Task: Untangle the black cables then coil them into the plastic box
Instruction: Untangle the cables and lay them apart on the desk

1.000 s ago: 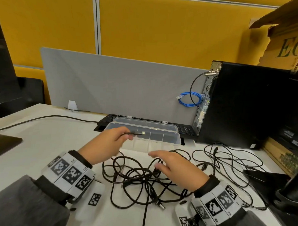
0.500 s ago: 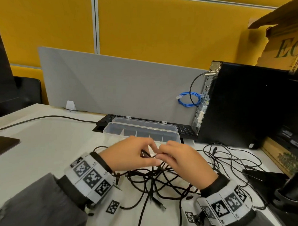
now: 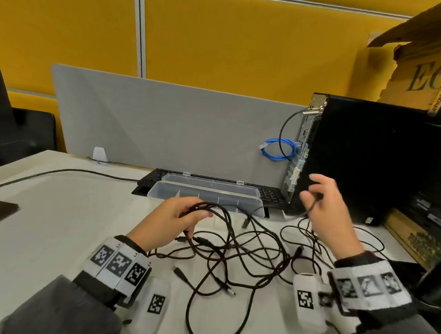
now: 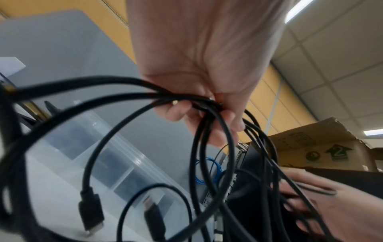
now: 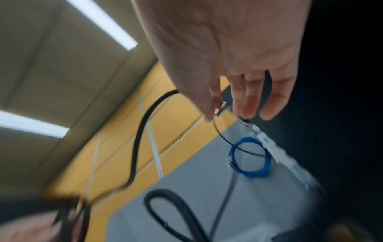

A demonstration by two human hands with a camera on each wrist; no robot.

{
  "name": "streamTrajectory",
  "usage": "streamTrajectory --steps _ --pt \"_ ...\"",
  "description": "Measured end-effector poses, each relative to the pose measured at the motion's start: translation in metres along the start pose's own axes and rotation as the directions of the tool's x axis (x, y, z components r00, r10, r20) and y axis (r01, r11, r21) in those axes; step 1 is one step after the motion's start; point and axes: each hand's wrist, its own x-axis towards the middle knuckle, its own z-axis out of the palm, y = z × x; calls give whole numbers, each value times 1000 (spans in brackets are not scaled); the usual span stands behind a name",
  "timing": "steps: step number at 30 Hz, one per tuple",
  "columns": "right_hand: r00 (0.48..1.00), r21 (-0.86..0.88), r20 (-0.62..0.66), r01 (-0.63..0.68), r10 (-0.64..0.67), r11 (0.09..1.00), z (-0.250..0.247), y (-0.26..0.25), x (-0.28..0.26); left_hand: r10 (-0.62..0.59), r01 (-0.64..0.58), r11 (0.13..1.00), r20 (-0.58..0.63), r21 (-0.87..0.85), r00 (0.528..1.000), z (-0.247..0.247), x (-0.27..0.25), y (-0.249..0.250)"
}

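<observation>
A tangle of black cables (image 3: 239,252) sprawls over the white table in front of the clear plastic box (image 3: 206,188), whose lid is open. My left hand (image 3: 200,213) is lifted just before the box and grips several cable loops; in the left wrist view its fingers (image 4: 209,131) curl round the bundled cables (image 4: 116,96), with two plugs hanging below. My right hand (image 3: 313,192) is raised at the right, beside the computer tower, and pinches one black cable strand (image 3: 311,207) that drops to the tangle. The right wrist view is blurred; the strand (image 5: 140,131) runs out from under the thumb.
A black computer tower (image 3: 364,159) stands right of the box, with a blue cable coil (image 3: 277,151) at its back. A black keyboard (image 3: 271,195) lies behind the box, against a grey partition (image 3: 178,130). More loose cable loops (image 3: 362,236) lie at the right, near dark objects (image 3: 435,286).
Half a second ago both hands met over the tangle. Now they are apart: the right hand has risen to the right with one strand, and the left holds up several loops.
</observation>
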Motion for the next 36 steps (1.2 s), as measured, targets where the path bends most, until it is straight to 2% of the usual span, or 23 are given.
streamTrajectory --steps 1,2,4,5,6,7,8,10,14,16,18,20,22,26,27,29,30,31,32,33,34,36 --pt "991 -189 55 134 -126 973 6 -5 -6 13 -13 1000 -5 14 1000 3 0 1" --pt "960 -318 122 278 -252 906 12 -14 -15 27 -27 999 -16 26 1000 5 0 3" --pt "838 -381 346 536 -421 753 24 -33 -33 46 -45 999 -55 25 997 9 0 6" --pt "767 -342 470 614 -436 712 28 -39 -40 54 -53 998 -75 20 996 11 0 7" --pt "709 -281 575 639 -407 716 31 -42 -45 65 -64 998 -94 17 993 11 -1 8" --pt "677 -217 636 617 -370 756 33 -42 -47 77 -76 997 -112 12 991 11 -1 8" --pt "673 -150 655 561 -343 814 34 -42 -47 87 -87 996 -129 2 988 11 -1 8" --pt "709 -30 627 436 -323 899 36 -41 -46 100 -106 994 -154 -27 983 11 -2 7" --pt "752 22 600 327 -274 945 29 -34 -34 83 -94 994 -171 -60 982 7 -3 1" --pt "834 59 512 202 -204 978 16 -28 -22 63 -75 995 -174 -61 983 3 -4 -3" --pt "917 156 394 3 -65 988 2 -24 -10 56 -62 997 -153 -34 987 0 -4 -6" --pt "955 359 288 -171 65 917 -11 -22 -2 38 -39 999 -140 -5 989 -2 -5 -10" --pt "970 571 200 -232 141 788 -23 -20 2 -6 4 1000 -157 -12 988 -6 -5 -14" --pt "973 840 41 -157 228 519 -47 -9 11 -45 46 999 -178 2 983 -14 -7 -20" --pt "967 845 -34 -107 251 525 -52 -5 15 -43 49 998 -180 27 983 -15 -7 -20" --pt "927 691 -284 20 246 723 -60 0 22 -36 52 995 -182 87 983 -16 -8 -21" --pt "883 569 -427 93 197 817 -62 3 24 -34 55 992 -183 112 982 -16 -8 -21" --pt "835 474 -534 166 133 865 -63 4 26 -30 55 990 -187 129 982 -17 -9 -20" --pt "811 381 -582 211 56 900 -63 4 27 -28 55 989 -193 139 981 -17 -9 -20" --pt "824 273 -566 213 -23 938 -61 5 28 -28 57 989 -203 140 979 -17 -9 -19" --pt "872 155 -484 172 -77 973 -58 6 28 -30 60 990 -216 130 976 -17 -10 -19" --pt "982 -79 -165 78 -90 994 -48 14 27 -38 60 994 -241 87 970 -17 -10 -18"
